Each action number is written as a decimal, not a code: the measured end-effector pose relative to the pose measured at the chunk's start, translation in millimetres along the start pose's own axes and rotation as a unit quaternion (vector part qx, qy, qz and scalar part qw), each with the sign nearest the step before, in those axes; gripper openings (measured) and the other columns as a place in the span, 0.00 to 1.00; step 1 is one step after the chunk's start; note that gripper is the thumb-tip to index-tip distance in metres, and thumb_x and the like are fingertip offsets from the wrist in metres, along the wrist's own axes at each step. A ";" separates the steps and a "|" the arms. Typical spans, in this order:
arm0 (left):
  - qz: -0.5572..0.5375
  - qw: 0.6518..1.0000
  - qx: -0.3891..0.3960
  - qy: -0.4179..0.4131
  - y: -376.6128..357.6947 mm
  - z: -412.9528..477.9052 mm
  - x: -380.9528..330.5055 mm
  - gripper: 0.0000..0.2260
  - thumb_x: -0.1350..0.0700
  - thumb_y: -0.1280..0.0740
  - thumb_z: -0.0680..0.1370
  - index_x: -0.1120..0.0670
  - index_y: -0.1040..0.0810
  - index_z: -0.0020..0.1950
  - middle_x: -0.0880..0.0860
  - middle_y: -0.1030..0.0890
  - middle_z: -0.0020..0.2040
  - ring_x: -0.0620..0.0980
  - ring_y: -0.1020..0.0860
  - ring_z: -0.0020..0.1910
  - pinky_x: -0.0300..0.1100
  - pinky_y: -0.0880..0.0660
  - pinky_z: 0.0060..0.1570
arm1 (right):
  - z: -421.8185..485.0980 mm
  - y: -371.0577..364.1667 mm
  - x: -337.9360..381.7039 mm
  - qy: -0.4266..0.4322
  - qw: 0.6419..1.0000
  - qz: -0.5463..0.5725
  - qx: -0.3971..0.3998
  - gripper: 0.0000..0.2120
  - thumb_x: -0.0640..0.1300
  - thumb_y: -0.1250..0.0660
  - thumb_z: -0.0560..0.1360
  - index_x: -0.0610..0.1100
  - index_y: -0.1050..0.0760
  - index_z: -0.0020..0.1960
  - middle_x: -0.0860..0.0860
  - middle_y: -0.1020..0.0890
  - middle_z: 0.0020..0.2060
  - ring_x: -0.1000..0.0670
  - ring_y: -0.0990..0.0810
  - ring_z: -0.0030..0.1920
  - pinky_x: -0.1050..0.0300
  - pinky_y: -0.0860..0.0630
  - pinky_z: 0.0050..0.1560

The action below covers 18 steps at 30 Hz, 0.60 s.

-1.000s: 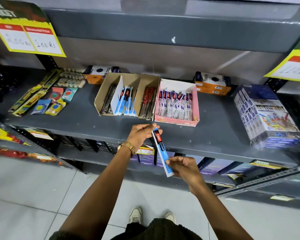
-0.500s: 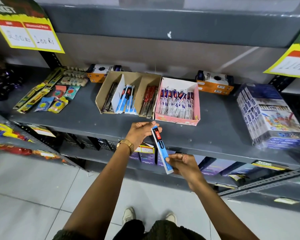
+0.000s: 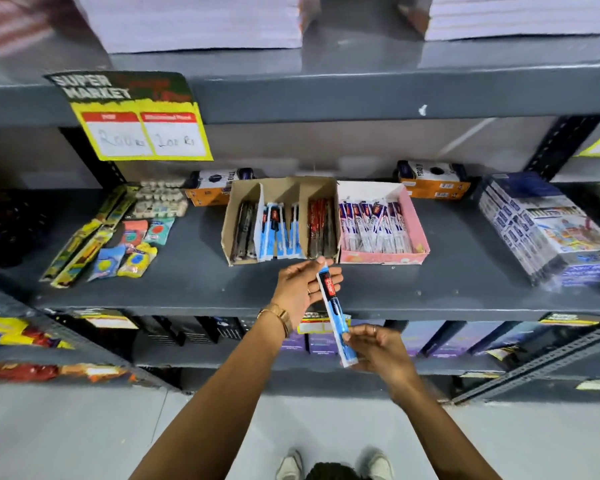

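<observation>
A long blue pen packet with a red-and-black label is held upright between both hands in front of the grey shelf. My left hand holds its upper end with fingers fairly straight and the thumb at the tip. My right hand pinches its lower end. Just behind stands a brown divided carton with black, blue and red pen packets.
A pink box of pen packets sits right of the carton. Orange boxes, a wrapped stack of boxes, and small packets also lie on the shelf. A yellow price sign hangs from the shelf above. Lower shelves hold more goods.
The camera has tilted up, bringing the upper shelf and paper stacks into view. The left hand's fingers have straightened along the packet, which both hands keep holding.
</observation>
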State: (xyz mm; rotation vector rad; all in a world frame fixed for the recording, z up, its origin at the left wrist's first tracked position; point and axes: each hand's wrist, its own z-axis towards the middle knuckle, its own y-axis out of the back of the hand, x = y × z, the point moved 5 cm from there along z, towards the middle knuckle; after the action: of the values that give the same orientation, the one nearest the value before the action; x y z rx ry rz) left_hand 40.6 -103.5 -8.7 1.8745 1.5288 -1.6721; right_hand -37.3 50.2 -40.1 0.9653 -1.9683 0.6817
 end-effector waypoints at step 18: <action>0.549 0.759 -0.048 -0.346 122.4 -26.2 -46.2 0.17 0.44 0.40 0.78 0.50 0.21 0.61 0.53 0.16 0.49 0.46 0.19 0.48 0.40 0.23 0.48 | 16.5 -88.0 76.0 0.162 0.980 -0.083 -0.075 0.08 0.35 0.29 0.72 0.41 0.21 0.51 0.51 0.17 0.36 0.56 0.20 0.34 0.61 0.19 0.27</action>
State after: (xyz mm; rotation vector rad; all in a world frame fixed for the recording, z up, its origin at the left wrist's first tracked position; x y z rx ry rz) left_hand 159.0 -164.3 -17.9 1.3110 0.0860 -1.3219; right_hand -0.2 -39.9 25.5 0.8548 -1.6089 0.5494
